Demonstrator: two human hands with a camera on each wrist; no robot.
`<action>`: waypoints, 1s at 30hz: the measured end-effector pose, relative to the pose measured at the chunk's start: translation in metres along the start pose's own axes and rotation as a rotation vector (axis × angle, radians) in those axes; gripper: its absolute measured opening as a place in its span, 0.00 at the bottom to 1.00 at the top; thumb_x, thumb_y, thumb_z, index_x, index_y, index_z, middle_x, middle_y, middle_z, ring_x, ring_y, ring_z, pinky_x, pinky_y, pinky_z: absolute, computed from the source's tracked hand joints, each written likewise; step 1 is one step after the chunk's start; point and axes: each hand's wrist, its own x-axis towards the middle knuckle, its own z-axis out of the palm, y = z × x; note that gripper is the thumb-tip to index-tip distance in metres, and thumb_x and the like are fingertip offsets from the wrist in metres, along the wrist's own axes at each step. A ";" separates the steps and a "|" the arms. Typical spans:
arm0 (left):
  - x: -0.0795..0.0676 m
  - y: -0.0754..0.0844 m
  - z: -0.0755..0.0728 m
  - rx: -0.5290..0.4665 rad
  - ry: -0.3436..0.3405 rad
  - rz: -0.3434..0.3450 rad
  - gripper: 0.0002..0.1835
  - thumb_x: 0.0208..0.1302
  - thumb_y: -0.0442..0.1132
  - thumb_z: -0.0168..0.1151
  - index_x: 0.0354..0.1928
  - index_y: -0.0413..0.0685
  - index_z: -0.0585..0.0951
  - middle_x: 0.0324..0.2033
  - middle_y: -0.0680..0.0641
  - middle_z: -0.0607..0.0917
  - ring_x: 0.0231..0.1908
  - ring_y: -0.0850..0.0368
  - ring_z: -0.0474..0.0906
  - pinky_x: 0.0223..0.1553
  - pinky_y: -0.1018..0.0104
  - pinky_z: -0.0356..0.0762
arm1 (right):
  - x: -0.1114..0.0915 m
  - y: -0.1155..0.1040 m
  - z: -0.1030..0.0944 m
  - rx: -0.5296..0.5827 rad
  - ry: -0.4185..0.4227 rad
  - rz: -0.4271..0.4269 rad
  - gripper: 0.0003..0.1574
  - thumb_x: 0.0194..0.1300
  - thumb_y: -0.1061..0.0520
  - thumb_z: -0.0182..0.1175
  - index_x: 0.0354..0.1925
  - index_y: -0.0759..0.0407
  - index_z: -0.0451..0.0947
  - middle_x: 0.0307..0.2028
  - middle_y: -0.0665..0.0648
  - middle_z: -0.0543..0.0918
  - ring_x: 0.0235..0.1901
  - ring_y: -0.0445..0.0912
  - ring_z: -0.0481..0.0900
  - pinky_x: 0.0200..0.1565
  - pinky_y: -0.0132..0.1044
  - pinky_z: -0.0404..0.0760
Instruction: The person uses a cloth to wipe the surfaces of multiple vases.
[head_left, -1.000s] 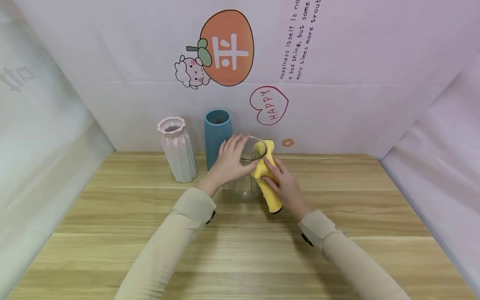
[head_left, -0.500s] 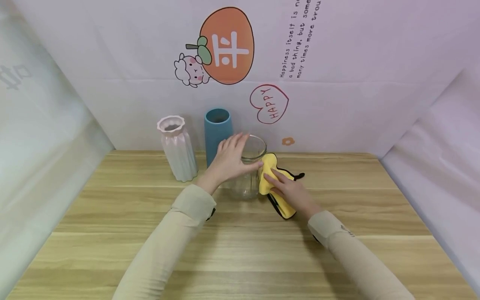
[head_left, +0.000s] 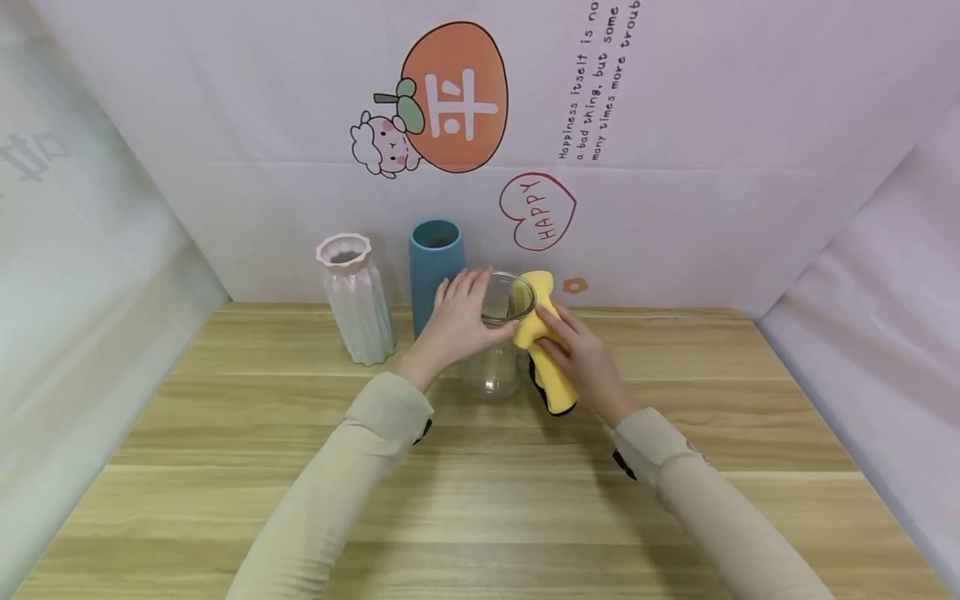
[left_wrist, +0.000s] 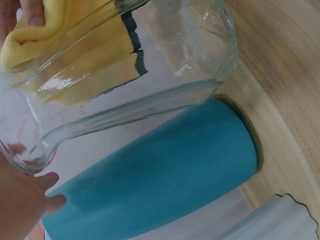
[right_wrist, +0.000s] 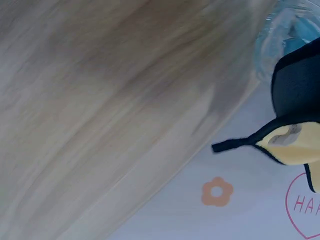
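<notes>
A clear glass vase [head_left: 491, 379] stands upright on the wooden table. My left hand [head_left: 453, 329] holds it by the rim, the thumb at the near side and the fingers curved over the far side. In my right hand [head_left: 588, 362] is a yellow cleaning cloth [head_left: 553, 379] with black edging, gripped between thumb and fingers. The cloth lies against the right of the vase at the rim, and its lower end hangs down. Through the glass in the left wrist view, the yellow cloth [left_wrist: 95, 55] shows behind the wall. The right wrist view has the cloth's dark side [right_wrist: 297, 85] but not the hand.
Close left of the glass vase stands a blue vase [head_left: 435, 271], partly hidden by the left hand. Farther left is a pinkish-white pleated vase [head_left: 358, 308]. A white printed backdrop [head_left: 660, 242] rises behind the table [head_left: 480, 508].
My right hand slid the cloth down the vase's right side, then back up to the rim. The left hand and the glass vase stayed nearly in place.
</notes>
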 end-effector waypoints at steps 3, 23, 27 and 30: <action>0.000 -0.002 0.000 -0.029 -0.034 0.012 0.48 0.59 0.60 0.58 0.74 0.46 0.51 0.73 0.41 0.57 0.74 0.41 0.47 0.73 0.41 0.41 | -0.001 -0.001 0.003 -0.037 -0.018 -0.033 0.35 0.50 0.63 0.70 0.59 0.61 0.75 0.54 0.69 0.78 0.43 0.60 0.84 0.38 0.44 0.85; 0.002 -0.003 0.005 -0.020 0.003 0.002 0.48 0.56 0.67 0.58 0.74 0.55 0.55 0.72 0.42 0.57 0.74 0.41 0.47 0.73 0.41 0.39 | -0.042 0.019 0.009 -0.106 -0.401 0.077 0.32 0.63 0.56 0.62 0.65 0.50 0.68 0.61 0.64 0.74 0.44 0.59 0.83 0.40 0.51 0.82; 0.000 -0.003 0.007 -0.020 0.046 -0.002 0.47 0.56 0.67 0.59 0.73 0.52 0.57 0.69 0.41 0.61 0.71 0.42 0.53 0.73 0.41 0.43 | -0.036 0.017 0.011 -0.085 -0.262 0.029 0.34 0.59 0.59 0.64 0.63 0.51 0.70 0.57 0.63 0.77 0.39 0.56 0.84 0.35 0.47 0.83; 0.000 -0.002 0.006 -0.011 0.053 0.005 0.46 0.57 0.65 0.59 0.72 0.50 0.58 0.69 0.42 0.63 0.71 0.43 0.54 0.73 0.41 0.44 | -0.026 0.013 0.012 -0.057 -0.145 -0.001 0.35 0.56 0.61 0.66 0.62 0.54 0.71 0.55 0.62 0.78 0.36 0.54 0.84 0.33 0.43 0.83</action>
